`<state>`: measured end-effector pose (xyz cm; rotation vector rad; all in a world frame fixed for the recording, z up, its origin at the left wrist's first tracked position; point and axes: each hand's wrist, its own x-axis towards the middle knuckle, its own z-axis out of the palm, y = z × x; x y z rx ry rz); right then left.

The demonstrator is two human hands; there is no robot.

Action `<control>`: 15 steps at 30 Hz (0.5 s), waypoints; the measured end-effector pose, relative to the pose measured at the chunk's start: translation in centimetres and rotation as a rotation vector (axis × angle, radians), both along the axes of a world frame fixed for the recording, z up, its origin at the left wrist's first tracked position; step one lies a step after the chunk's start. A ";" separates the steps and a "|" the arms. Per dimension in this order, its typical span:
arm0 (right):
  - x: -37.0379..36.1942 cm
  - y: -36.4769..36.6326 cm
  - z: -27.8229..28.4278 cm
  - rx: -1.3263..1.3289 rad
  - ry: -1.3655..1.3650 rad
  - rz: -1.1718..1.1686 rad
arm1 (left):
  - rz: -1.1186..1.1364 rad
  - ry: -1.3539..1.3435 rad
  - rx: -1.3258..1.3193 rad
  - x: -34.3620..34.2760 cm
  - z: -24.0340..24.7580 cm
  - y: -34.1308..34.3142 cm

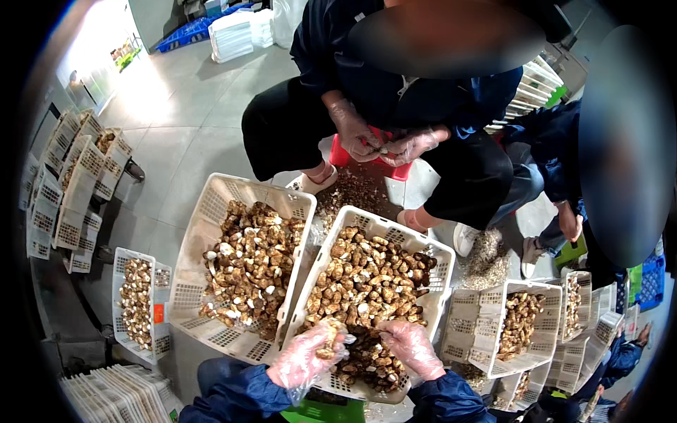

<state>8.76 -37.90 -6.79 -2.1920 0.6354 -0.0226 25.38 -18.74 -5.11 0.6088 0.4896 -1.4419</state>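
Note:
Both my hands wear clear plastic gloves over the near end of a white perforated crate (443,299) full of brown-and-white mushrooms (367,271). My left hand (303,359) is closed around a pale brown mushroom (328,340) at the crate's near left side. On the right, my right hand (415,347) has its fingers curled in over the darker mushrooms (368,363); what they grip, if anything, is hidden. A second white crate (189,278), also holding mushrooms (254,257), stands just to the left.
Opposite me a seated person's gloved hands (377,144) work on a small piece. Trimmings (356,194) litter the floor between us. More mushroom crates stand left (121,282) and right (497,292). Stacked white crates (116,395) are at lower left. Another person sits at right.

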 end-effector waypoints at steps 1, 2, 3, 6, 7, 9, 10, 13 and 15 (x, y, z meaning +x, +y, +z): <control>-0.3 0.4 0.0 -0.014 0.020 -0.032 | -0.021 -0.015 0.057 -0.4 0.2 0.2; -0.7 0.7 -0.3 -0.025 -0.033 -0.064 | -0.052 -0.030 0.049 -0.4 0.4 0.4; -0.9 1.5 0.0 -0.065 -0.078 -0.093 | -0.080 -0.040 0.045 -0.3 0.4 0.9; -1.1 3.4 1.7 0.020 -0.080 -0.104 | -0.101 -0.126 0.058 -0.2 0.2 2.9; -1.4 4.3 2.0 0.094 -0.079 -0.144 | -0.083 -0.143 0.070 -0.2 0.4 3.0; -1.9 4.9 1.1 -0.044 -0.101 -0.059 | 0.001 -0.139 0.047 -0.8 1.1 3.6; -2.0 5.1 1.1 -0.084 -0.105 -0.046 | -0.020 -0.175 0.020 -0.9 1.2 3.8; -2.3 5.8 1.7 -0.151 -0.009 -0.021 | -0.039 -0.211 -0.013 -1.3 1.3 4.5; -2.7 6.4 1.7 -0.126 -0.060 -0.052 | -0.041 -0.200 -0.001 -1.2 1.6 4.8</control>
